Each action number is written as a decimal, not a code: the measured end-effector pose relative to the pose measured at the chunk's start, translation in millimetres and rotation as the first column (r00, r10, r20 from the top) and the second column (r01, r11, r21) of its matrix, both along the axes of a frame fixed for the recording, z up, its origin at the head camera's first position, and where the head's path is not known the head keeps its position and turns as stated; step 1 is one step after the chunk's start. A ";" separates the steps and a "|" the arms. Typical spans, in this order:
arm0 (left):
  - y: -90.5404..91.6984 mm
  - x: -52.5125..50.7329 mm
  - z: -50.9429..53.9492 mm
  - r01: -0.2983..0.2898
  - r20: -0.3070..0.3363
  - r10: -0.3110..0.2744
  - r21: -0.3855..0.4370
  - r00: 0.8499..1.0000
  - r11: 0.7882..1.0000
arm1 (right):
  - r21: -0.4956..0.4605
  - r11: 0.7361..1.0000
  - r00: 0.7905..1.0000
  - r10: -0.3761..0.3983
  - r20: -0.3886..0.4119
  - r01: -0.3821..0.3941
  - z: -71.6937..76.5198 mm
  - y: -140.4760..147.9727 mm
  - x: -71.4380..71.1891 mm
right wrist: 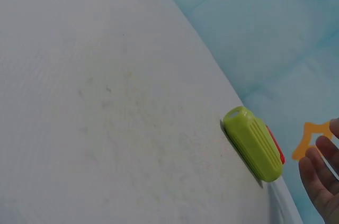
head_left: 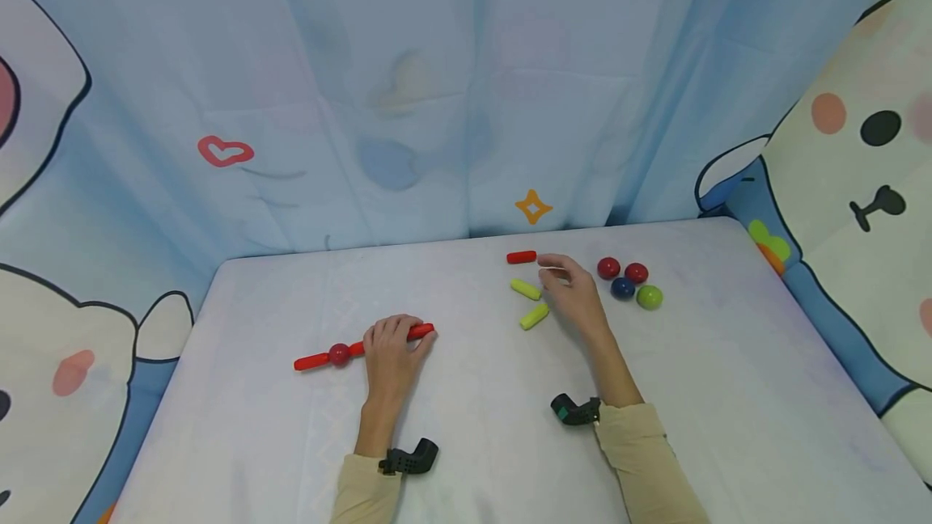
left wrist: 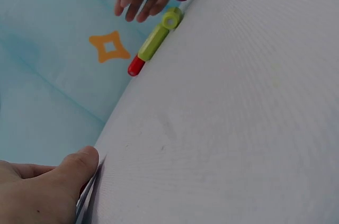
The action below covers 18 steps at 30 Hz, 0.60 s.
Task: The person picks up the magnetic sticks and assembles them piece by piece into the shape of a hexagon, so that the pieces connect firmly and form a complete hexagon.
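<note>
My left hand (head_left: 393, 354) grips a straight toy assembly of red sticks (head_left: 311, 361) with a red ball (head_left: 339, 354) between them. Part of it is covered by the fingers, and one red end shows past the thumb. My right hand (head_left: 575, 293) is held near a loose red stick (head_left: 521, 257), its fingers apart and nothing visible between them. Two lime-green sticks (head_left: 525, 289) (head_left: 535, 316) lie just left of that hand. In the right wrist view, a green stick (right wrist: 253, 144) partly hides the red one behind it.
Right of my right hand sit two red balls (head_left: 608, 268) (head_left: 637, 272), a dark blue ball (head_left: 622, 289) and a green ball (head_left: 650, 297). A white cloth covers the table (head_left: 255, 427). Behind its far edge hangs a blue patterned curtain (head_left: 408, 103).
</note>
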<state>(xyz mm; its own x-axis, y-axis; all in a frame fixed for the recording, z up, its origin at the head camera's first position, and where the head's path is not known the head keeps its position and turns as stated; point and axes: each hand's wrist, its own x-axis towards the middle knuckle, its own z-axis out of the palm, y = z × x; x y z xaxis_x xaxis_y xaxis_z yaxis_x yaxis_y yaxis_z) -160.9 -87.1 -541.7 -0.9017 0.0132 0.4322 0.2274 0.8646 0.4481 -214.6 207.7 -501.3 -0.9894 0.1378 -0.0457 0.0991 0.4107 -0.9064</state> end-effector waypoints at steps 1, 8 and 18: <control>0.1 0.0 0.0 0.000 -0.001 0.000 0.001 1.000 1.000 | 0.006 1.000 1.000 -0.027 -0.012 0.027 -0.6 1.8 -0.6; 0.1 0.0 0.8 -0.002 0.018 0.002 0.010 1.000 1.000 | -0.019 0.976 0.973 -0.217 -0.073 0.216 0.0 12.3 -2.2; 0.4 0.1 1.9 -0.003 0.021 0.003 0.008 1.000 1.000 | -0.004 0.962 0.957 -0.270 -0.104 0.271 3.8 21.9 0.3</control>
<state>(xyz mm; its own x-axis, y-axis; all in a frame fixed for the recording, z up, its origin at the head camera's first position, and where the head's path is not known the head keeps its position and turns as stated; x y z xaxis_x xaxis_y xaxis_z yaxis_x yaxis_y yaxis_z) -160.9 -86.7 -539.8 -0.9107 0.0071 0.4131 0.2154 0.8614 0.4599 -214.3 229.6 -497.5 -0.9142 0.4012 0.0570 0.1146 0.3910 -0.9132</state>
